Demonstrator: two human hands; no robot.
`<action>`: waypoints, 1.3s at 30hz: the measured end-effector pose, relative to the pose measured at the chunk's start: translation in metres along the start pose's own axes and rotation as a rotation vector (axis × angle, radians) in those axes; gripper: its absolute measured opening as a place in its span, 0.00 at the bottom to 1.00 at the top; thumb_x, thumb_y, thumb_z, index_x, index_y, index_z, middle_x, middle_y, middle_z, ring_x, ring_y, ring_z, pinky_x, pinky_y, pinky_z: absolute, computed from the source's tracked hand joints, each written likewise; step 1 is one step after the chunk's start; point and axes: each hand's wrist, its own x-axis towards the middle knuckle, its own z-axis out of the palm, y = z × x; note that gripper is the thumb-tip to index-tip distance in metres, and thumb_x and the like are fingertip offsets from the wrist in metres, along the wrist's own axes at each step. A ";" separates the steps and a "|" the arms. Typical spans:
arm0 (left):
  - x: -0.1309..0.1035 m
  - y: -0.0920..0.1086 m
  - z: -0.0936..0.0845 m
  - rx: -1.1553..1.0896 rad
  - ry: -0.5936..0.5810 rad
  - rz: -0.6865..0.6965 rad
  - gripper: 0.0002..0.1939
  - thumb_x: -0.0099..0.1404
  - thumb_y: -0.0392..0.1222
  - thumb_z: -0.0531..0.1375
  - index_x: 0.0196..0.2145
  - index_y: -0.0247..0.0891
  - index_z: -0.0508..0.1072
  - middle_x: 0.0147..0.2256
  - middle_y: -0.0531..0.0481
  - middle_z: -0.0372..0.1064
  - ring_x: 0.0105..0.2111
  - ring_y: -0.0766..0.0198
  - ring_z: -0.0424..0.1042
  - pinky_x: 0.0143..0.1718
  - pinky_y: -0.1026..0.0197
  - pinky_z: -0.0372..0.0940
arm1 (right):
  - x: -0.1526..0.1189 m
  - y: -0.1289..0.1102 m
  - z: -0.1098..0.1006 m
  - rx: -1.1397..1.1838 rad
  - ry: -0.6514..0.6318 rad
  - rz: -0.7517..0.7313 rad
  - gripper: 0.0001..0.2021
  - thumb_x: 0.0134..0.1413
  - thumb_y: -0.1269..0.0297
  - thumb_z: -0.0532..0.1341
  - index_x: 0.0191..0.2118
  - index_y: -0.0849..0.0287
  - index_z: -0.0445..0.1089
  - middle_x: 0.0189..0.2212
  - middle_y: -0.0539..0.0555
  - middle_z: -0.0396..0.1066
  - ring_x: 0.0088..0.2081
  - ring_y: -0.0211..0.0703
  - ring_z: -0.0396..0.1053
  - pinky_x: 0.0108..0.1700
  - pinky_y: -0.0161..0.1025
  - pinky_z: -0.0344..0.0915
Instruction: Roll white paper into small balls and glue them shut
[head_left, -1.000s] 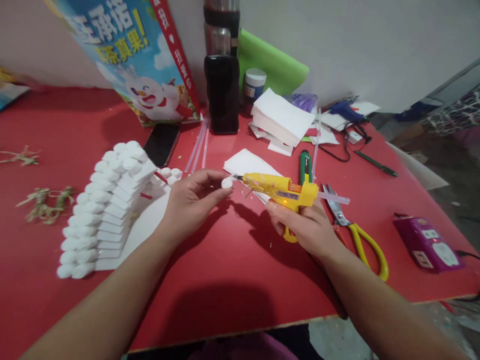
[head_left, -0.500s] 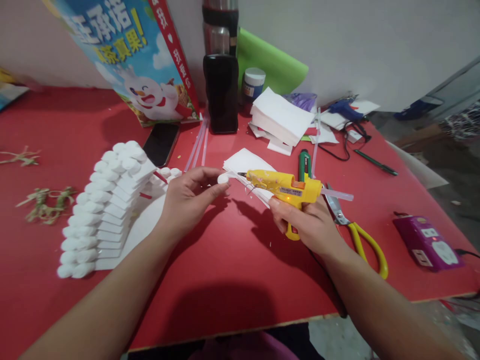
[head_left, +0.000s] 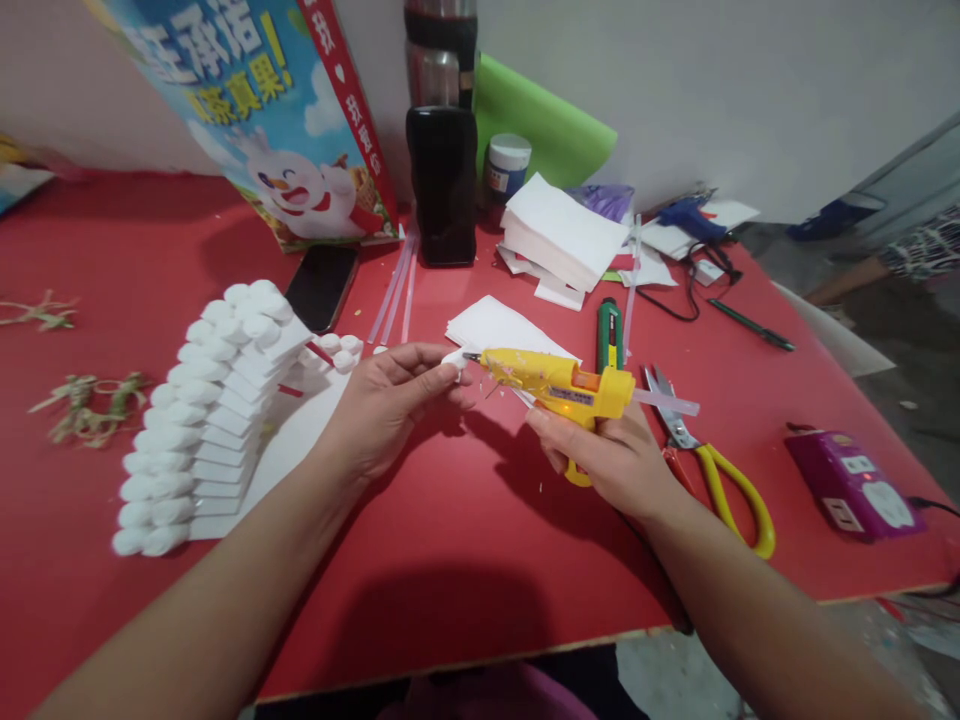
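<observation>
Your left hand (head_left: 394, 400) has the white piece (head_left: 453, 359) pinched just off the tip of the yellow glue gun (head_left: 529, 372) — that gap's shrunk since half a second ago; your right hand (head_left: 611, 450) grips the gun; gluing looks mid-step

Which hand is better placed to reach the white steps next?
Probably the left hand: it's nearer the white steps and pinches a white piece; the right hand, farther off, grips the glue gun.
</observation>
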 end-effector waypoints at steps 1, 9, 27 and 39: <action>0.000 0.000 0.000 0.000 0.000 0.000 0.15 0.57 0.40 0.76 0.40 0.31 0.82 0.32 0.43 0.82 0.28 0.62 0.80 0.30 0.63 0.76 | 0.000 0.000 0.000 -0.005 0.004 0.000 0.24 0.67 0.49 0.63 0.22 0.57 0.65 0.18 0.47 0.65 0.22 0.37 0.63 0.27 0.38 0.58; -0.001 -0.001 -0.001 -0.028 -0.004 0.005 0.12 0.59 0.38 0.75 0.39 0.32 0.83 0.31 0.48 0.80 0.27 0.66 0.78 0.32 0.64 0.77 | 0.001 -0.004 -0.001 -0.027 0.017 -0.006 0.24 0.68 0.51 0.62 0.22 0.56 0.65 0.18 0.48 0.65 0.23 0.38 0.63 0.29 0.38 0.59; 0.001 0.002 -0.004 -0.079 -0.042 -0.063 0.13 0.56 0.39 0.77 0.38 0.32 0.83 0.31 0.47 0.79 0.27 0.66 0.77 0.33 0.63 0.78 | 0.000 -0.003 0.002 0.010 0.014 -0.014 0.24 0.68 0.50 0.63 0.22 0.55 0.64 0.18 0.47 0.64 0.24 0.38 0.62 0.28 0.38 0.58; 0.002 0.003 -0.005 -0.069 -0.048 -0.094 0.14 0.56 0.40 0.77 0.37 0.31 0.83 0.32 0.46 0.80 0.28 0.65 0.78 0.36 0.62 0.78 | -0.003 0.001 0.002 0.011 0.008 -0.017 0.25 0.68 0.48 0.63 0.22 0.55 0.64 0.18 0.47 0.65 0.23 0.37 0.63 0.28 0.38 0.59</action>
